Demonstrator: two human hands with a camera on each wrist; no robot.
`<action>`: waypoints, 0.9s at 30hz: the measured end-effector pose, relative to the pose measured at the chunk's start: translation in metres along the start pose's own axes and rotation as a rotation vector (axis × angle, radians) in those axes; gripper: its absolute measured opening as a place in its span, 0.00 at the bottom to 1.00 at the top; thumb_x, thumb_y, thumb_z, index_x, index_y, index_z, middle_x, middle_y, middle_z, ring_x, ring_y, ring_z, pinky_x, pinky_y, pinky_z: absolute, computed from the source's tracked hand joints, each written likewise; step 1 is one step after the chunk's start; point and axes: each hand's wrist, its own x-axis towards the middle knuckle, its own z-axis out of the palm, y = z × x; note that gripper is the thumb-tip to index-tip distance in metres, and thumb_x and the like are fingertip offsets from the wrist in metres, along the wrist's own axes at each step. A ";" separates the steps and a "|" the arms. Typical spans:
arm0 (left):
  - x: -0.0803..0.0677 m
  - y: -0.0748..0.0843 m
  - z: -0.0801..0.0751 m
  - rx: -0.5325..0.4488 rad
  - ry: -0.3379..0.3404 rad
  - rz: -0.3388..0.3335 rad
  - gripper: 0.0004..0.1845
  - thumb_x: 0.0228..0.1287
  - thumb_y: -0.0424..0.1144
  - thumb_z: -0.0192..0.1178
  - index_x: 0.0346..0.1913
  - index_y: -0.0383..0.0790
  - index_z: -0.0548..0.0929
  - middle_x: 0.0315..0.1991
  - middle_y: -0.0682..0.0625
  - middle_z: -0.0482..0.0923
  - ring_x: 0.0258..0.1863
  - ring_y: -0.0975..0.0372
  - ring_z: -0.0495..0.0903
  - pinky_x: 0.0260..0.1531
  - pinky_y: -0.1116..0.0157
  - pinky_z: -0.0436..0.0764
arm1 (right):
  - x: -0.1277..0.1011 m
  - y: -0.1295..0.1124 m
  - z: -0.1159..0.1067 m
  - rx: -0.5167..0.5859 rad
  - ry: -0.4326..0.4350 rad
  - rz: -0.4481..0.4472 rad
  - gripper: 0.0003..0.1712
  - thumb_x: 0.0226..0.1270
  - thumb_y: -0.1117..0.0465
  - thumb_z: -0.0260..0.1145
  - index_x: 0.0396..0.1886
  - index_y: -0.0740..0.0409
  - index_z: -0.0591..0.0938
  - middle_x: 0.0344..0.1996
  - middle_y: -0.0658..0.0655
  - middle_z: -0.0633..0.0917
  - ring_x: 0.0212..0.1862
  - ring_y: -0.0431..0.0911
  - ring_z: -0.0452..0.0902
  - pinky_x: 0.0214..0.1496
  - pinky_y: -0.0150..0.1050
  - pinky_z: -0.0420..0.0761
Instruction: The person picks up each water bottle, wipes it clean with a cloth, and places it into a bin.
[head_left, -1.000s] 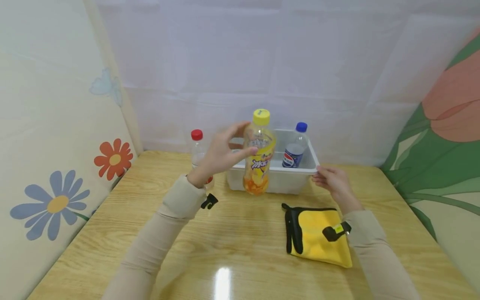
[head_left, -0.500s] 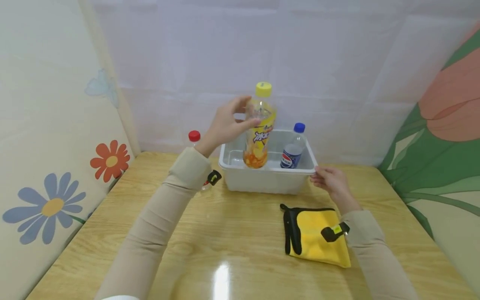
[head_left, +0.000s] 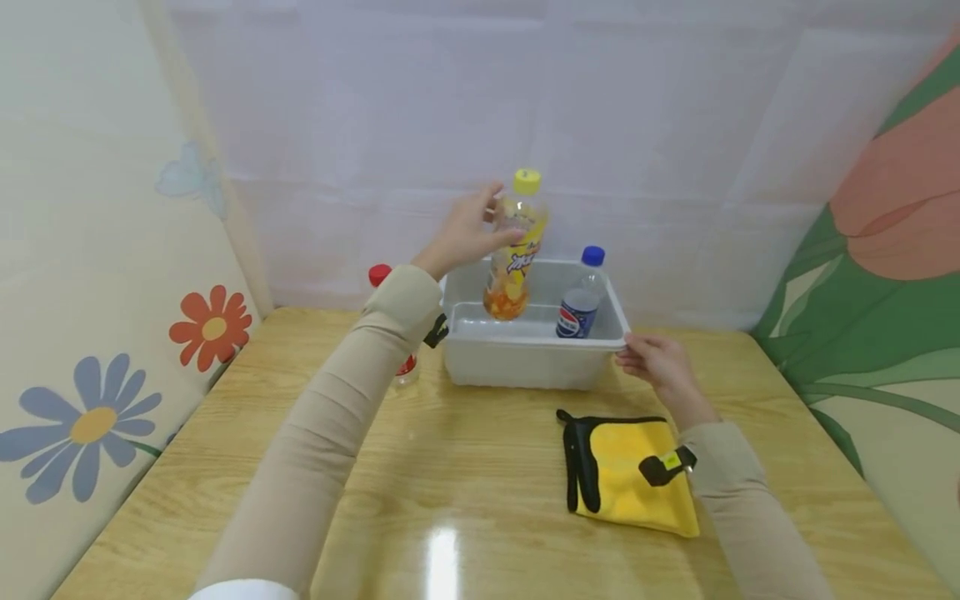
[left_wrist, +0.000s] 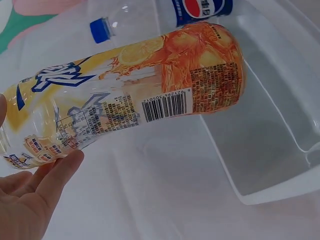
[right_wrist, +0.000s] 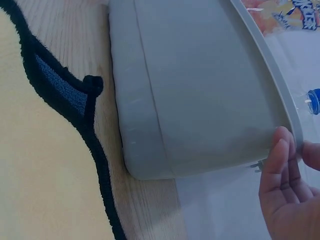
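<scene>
My left hand [head_left: 472,229] grips a clear drink bottle [head_left: 516,262] with a yellow cap and a yellow-orange label. The bottle is held slightly tilted above the left half of a white plastic bin [head_left: 528,362], its base near rim height. In the left wrist view, fingers [left_wrist: 52,182] and thumb hold the bottle [left_wrist: 175,70] near its upper part. At the bin's front right corner, my right hand [head_left: 663,367] pinches the rim; the right wrist view shows the thumb and fingers on the bin's edge [right_wrist: 280,90]. A blue-capped Pepsi bottle [head_left: 581,308] stands inside the bin's right side.
A red-capped bottle [head_left: 405,371] stands on the table left of the bin, partly hidden by the left sleeve. In front of the bin lies a yellow cloth with black edging [head_left: 637,475]. A white sheet [head_left: 360,125] hangs behind the table.
The yellow-capped bottle has risen from in front of the bin, over its rim, then moved slightly back and down above the bin's inside. My right hand has stayed on the rim.
</scene>
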 end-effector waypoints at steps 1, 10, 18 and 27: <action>0.001 -0.002 0.001 0.020 -0.019 -0.001 0.43 0.56 0.48 0.63 0.68 0.35 0.54 0.54 0.44 0.70 0.55 0.55 0.70 0.53 0.62 0.73 | -0.001 0.000 0.001 0.005 -0.003 0.002 0.17 0.68 0.60 0.54 0.46 0.72 0.69 0.18 0.48 0.82 0.24 0.36 0.79 0.29 0.28 0.81; 0.021 -0.016 0.013 0.154 -0.141 -0.037 0.40 0.56 0.49 0.63 0.66 0.33 0.58 0.58 0.42 0.68 0.55 0.54 0.68 0.55 0.61 0.71 | -0.006 0.002 -0.002 0.019 -0.001 0.003 0.11 0.68 0.60 0.54 0.41 0.66 0.70 0.19 0.48 0.82 0.24 0.37 0.79 0.29 0.28 0.81; 0.034 -0.031 0.030 0.128 -0.223 -0.064 0.40 0.55 0.45 0.64 0.64 0.31 0.58 0.55 0.39 0.69 0.53 0.52 0.70 0.55 0.60 0.71 | -0.014 0.001 -0.003 0.050 0.004 -0.005 0.09 0.67 0.61 0.55 0.38 0.63 0.72 0.19 0.49 0.82 0.24 0.37 0.80 0.29 0.28 0.82; 0.036 -0.045 0.042 0.099 -0.283 -0.136 0.39 0.51 0.45 0.67 0.63 0.33 0.62 0.57 0.41 0.68 0.54 0.53 0.69 0.54 0.58 0.72 | -0.020 0.005 0.002 0.093 0.002 -0.007 0.05 0.67 0.62 0.56 0.33 0.58 0.76 0.18 0.50 0.83 0.23 0.38 0.80 0.28 0.29 0.82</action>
